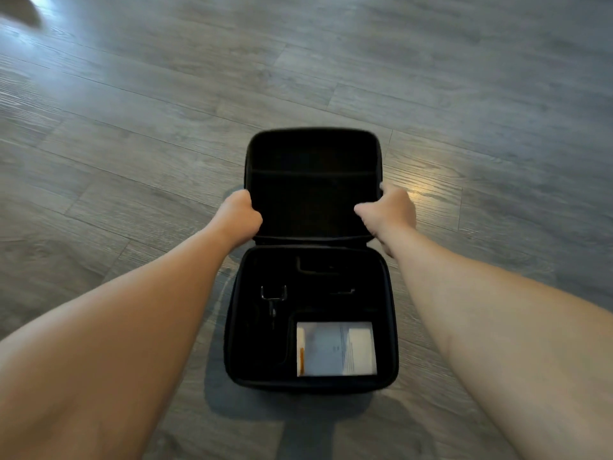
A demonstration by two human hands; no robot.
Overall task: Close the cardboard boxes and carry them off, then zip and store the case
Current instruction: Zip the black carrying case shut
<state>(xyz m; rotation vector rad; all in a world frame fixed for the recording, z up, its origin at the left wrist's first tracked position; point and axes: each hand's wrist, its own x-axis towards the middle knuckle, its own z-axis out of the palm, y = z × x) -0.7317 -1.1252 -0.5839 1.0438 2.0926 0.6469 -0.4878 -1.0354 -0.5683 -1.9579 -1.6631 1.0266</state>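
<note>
Floor [132, 134]: grey wood-look planks running across the view, with a bright patch of reflected light to the right of the case.
Case [311, 385]: black, hard-shelled, lying open on the floor between the two forearms; its base is nearer the person.
Lid [311, 161]: raised at the far side of the base, its dark inner face turned toward the camera, a seam or pocket edge across its upper part.
Left hand [239, 215]: curled round the lid's left edge, low down near the hinge, gripping it.
Right hand [389, 210]: gripping the lid's right edge at about the same height, thumb on the inner face, fingers wrapped behind.
Inside the base: dark moulded recesses holding dark parts too dim to name, among them a small metal U-shaped bracket [273, 292] at the left.
Leaflet [335, 348]: a white printed sheet or booklet in the base's near right corner, an orange strip along its left side.
</note>
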